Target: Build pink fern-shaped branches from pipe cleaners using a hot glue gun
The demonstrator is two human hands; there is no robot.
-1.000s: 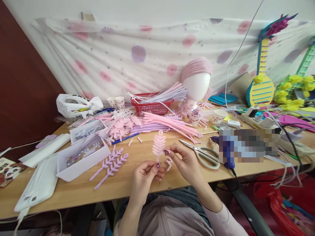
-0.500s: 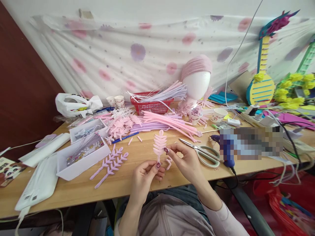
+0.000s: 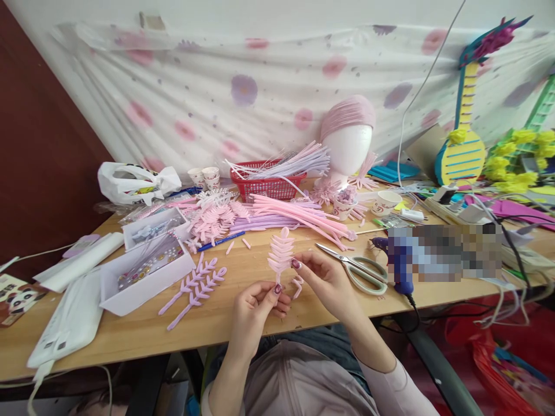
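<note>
Barely any change since half a second ago: both hands stay on the pink leaf (image 3: 280, 254), which sits a touch lower in view, same upright pose.

Left hand (image 3: 255, 309) pinches the leaf's stem at its bottom end, thumb and forefinger closed on it. Right hand (image 3: 326, 278) grips the lower right edge of the leaf, fingertips closed on one of the side loops. Leaf is held just above the near edge of the wooden table (image 3: 130, 335), tip pointing to 12 o'clock.

Around it:
- scissors (image 3: 356, 269) at 3 o'clock of the leaf, just beside my right hand, lying flat
- two purple leaves (image 3: 195, 288) at 9 o'clock, flat on the table
- white tray (image 3: 145, 276) of beads further out at 9 o'clock
- pile of pink sticks (image 3: 299, 216) at 12 o'clock, red basket (image 3: 266, 185) behind it
- foam head (image 3: 347, 144) with a pink cap at 1 o'clock, near the wall
</note>
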